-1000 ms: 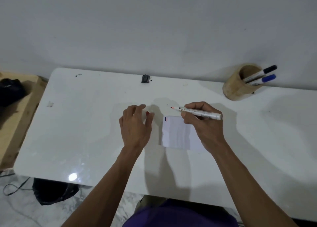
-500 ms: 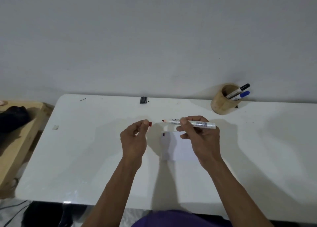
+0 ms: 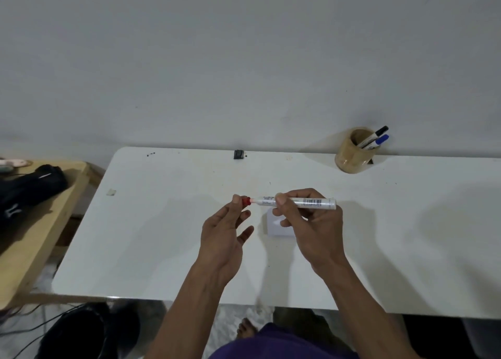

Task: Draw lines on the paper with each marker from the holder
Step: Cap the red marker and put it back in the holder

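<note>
Item one: your left hand (image 3: 225,239), nearest you above the table (image 3: 162,236), pinches the red cap (image 3: 246,201) between thumb and fingertip. Item two: your right hand (image 3: 311,228), closed on the white marker (image 3: 298,202), holds it level just over the paper (image 3: 279,227), tip meeting the cap. Item three: paper, flat on the table beneath that hand. Item four: holder (image 3: 352,155), beyond and right of the paper, containing a black marker (image 3: 375,135) and a blue marker (image 3: 378,141).
</note>
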Motion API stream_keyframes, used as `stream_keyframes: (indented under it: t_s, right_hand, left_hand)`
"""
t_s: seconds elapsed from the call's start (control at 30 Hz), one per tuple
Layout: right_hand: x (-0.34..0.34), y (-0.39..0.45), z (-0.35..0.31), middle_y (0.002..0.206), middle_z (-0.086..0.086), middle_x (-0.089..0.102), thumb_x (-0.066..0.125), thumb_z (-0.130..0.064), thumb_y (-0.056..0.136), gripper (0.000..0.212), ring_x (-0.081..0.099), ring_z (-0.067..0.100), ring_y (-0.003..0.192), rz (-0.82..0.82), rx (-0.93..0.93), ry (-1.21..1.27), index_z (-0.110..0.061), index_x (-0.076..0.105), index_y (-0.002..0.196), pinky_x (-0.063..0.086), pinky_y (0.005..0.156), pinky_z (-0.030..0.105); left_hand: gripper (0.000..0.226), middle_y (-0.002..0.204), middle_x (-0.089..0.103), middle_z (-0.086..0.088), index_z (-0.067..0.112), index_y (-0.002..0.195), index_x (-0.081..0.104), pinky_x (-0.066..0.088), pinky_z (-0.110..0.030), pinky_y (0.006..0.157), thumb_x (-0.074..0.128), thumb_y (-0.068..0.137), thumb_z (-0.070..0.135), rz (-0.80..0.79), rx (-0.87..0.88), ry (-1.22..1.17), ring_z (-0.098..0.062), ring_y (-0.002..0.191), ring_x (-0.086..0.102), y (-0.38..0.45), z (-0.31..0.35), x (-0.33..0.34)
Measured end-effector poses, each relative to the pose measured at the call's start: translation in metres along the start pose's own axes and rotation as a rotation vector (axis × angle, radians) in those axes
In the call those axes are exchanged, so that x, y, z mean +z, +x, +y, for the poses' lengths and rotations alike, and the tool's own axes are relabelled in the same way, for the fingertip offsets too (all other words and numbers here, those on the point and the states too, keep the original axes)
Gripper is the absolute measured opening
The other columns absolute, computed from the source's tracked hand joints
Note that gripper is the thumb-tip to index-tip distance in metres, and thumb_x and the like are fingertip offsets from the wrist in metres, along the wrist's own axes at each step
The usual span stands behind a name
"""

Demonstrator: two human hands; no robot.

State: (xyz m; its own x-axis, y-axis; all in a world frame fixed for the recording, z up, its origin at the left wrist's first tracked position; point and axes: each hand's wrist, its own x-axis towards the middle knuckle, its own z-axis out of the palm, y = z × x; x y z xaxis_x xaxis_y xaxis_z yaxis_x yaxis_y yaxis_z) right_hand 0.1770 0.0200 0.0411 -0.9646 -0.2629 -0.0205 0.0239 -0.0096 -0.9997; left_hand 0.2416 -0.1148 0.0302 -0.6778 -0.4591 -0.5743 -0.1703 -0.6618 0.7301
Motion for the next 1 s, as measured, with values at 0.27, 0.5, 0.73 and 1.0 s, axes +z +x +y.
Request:
stream_keyframes:
  t_s: [0.27, 0.5, 0.73, 1.0]
  right_hand:
    - [0.003, -0.024, -0.004, 0.084, 0.000, 0.080, 0.078, -0.031, 0.081, 0.018, 0.078, 0.021, 0.079, 0.020, 0.013, -0.051, -0.014, 0.074, 0.086, 0.065, 0.067, 0.041]
    - [-0.005, -0.031, -0.004, 0.081, -0.001, 0.079, 0.078, -0.013, 0.087, 0.007, 0.077, 0.017, 0.075, 0.070, -0.015, -0.013, -0.007, 0.076, 0.089, 0.060, 0.061, 0.023]
    - [-0.031, -0.018, -0.006, 0.089, 0.000, 0.079, 0.084, -0.025, 0.070, 0.037, 0.077, 0.018, 0.083, 0.109, 0.112, 0.172, -0.013, 0.072, 0.102, 0.061, 0.064, 0.030]
    - [-0.096, 0.035, 0.002, 0.093, -0.011, 0.074, 0.090, -0.022, 0.075, 0.022, 0.066, 0.014, 0.092, 0.083, -0.482, -0.620, -0.019, 0.076, 0.093, 0.052, 0.082, 0.026]
  left_hand:
    - [0.024, 0.096, 0.070, 0.004, 0.020, 0.083, 0.080, 0.050, -0.042, 0.094, 0.067, 0.083, 0.040, -0.077, 0.056, 0.084, -0.018, 0.100, 0.059, -0.019, -0.004, -0.008]
    - [0.022, 0.091, 0.070, 0.002, 0.017, 0.088, 0.080, 0.054, -0.040, 0.090, 0.067, 0.089, 0.035, -0.117, 0.048, 0.134, -0.016, 0.096, 0.062, -0.022, -0.011, 0.001]
    - [0.026, 0.104, 0.077, -0.007, 0.008, 0.102, 0.075, 0.054, -0.041, 0.093, 0.062, 0.095, 0.030, -0.162, 0.085, 0.176, -0.024, 0.104, 0.071, -0.013, -0.015, 0.020]
    - [0.014, 0.085, 0.079, -0.003, 0.010, 0.090, 0.075, 0.056, -0.038, 0.086, 0.065, 0.095, 0.019, -0.108, 0.313, 0.388, -0.018, 0.083, 0.074, 0.006, -0.015, 0.091]
